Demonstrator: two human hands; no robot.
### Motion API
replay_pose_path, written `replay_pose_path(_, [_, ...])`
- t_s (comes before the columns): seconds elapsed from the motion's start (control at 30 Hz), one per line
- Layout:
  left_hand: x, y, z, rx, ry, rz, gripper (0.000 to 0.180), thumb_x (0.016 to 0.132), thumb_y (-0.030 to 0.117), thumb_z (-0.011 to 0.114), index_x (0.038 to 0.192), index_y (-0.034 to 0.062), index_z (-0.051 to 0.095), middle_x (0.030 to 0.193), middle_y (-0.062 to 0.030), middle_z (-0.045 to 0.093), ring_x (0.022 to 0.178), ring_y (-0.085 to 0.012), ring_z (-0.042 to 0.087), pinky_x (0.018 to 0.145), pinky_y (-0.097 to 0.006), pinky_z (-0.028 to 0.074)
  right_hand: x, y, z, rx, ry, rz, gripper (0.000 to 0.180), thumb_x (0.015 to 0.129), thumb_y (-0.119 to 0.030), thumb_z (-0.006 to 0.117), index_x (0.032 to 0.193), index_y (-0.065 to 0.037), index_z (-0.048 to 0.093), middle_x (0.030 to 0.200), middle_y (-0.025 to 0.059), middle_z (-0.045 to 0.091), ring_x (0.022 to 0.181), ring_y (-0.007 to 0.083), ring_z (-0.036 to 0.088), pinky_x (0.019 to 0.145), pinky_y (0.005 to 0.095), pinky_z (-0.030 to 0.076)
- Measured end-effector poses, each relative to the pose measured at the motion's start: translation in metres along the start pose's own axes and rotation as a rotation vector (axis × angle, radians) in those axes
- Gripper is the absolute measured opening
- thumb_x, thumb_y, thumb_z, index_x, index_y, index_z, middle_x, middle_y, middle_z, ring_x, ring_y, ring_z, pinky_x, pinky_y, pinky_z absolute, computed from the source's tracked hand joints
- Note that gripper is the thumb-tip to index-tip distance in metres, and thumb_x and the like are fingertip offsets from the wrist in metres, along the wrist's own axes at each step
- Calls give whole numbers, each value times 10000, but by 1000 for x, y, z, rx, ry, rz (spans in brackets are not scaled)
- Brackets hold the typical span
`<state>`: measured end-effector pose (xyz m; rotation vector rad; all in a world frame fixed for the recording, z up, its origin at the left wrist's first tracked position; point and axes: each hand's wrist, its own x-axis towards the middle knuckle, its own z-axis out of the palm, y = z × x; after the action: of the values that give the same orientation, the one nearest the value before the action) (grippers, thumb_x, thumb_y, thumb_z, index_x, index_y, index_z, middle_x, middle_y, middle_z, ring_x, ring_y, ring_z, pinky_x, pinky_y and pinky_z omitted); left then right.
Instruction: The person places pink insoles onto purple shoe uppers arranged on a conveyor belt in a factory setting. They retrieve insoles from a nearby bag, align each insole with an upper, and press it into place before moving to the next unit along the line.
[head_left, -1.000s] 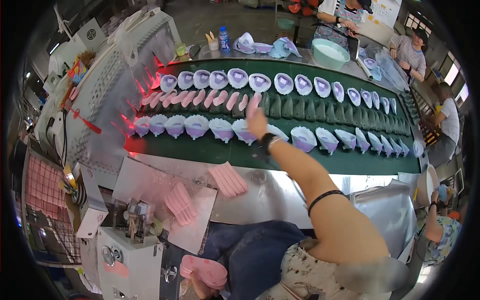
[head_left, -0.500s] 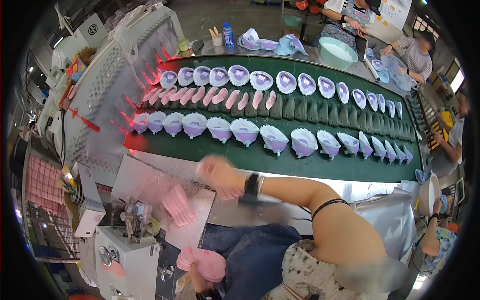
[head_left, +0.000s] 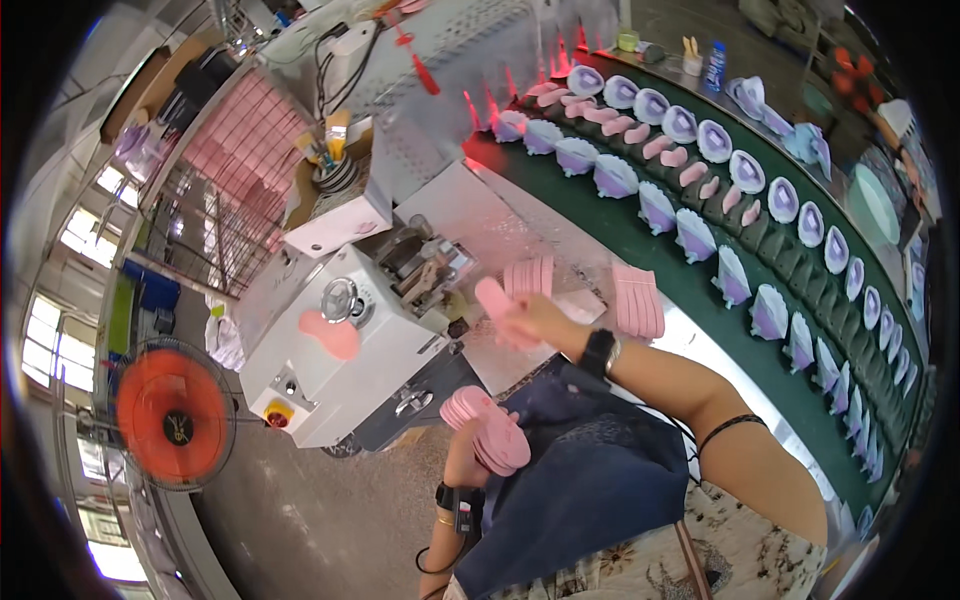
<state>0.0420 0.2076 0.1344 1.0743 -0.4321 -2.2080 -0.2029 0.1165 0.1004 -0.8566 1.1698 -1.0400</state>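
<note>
The right hand (head_left: 530,318) reaches out over the bench (head_left: 520,225), its fingers closed on a single pink insole (head_left: 497,303) that sits just in front of the white machine (head_left: 345,335). A dark watch (head_left: 598,352) rides on that wrist. The left hand (head_left: 466,452) hangs lower, near the lap, with its fingers wrapped around a stack (head_left: 488,428) of pink insoles (the stack fans out slightly toward the right). A dark band circles the left wrist as well.

On the bench beyond the right hand lie two more pink piles (head_left: 636,300), side by side and close to the edge of the green belt (head_left: 690,275). The belt curves away to the right, carrying rows of lilac shoe parts (head_left: 735,278) standing on edge, with pink pieces (head_left: 672,152) between the rows. A pink heart-like shape (head_left: 330,335) marks the machine's side. An orange fan (head_left: 172,412) stands on the floor to the left, and a wire rack (head_left: 225,215) holding pink sheets stands behind the machine.
</note>
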Motion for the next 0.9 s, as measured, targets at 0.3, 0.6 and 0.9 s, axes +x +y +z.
replay_pose_path(0.3, [-18, -12, -10, -61, -37, -40, 451, 848, 97, 467, 1277, -28, 401, 1173, -165, 533, 1145, -373, 541, 993, -476, 434, 116, -13, -10, -666, 560, -504, 300, 828, -125, 608, 1075, 19, 517, 931, 224, 607, 805, 356, 627, 694, 427, 499])
replay_pose_path(0.6, [-34, -17, -23, -117, 46, 80, 493, 834, 93, 455, 1298, -45, 363, 1171, -177, 527, 1131, -392, 543, 1007, -488, 424, 139, -16, -1, -772, 446, -248, 394, 828, -358, 548, 966, 1, 632, 1001, 255, 628, 900, 413, 605, 758, 464, 491])
replay_pose_path(0.9, [-27, -18, -24, 144, 71, 39, 535, 857, 339, 506, 1255, -11, 431, 1134, -193, 570, 1040, -319, 568, 895, -423, 468, 123, -23, -78, 135, 692, -395, 344, 920, -299, 488, 1094, -8, 548, 872, 158, 628, 637, 221, 664, 504, 326, 498])
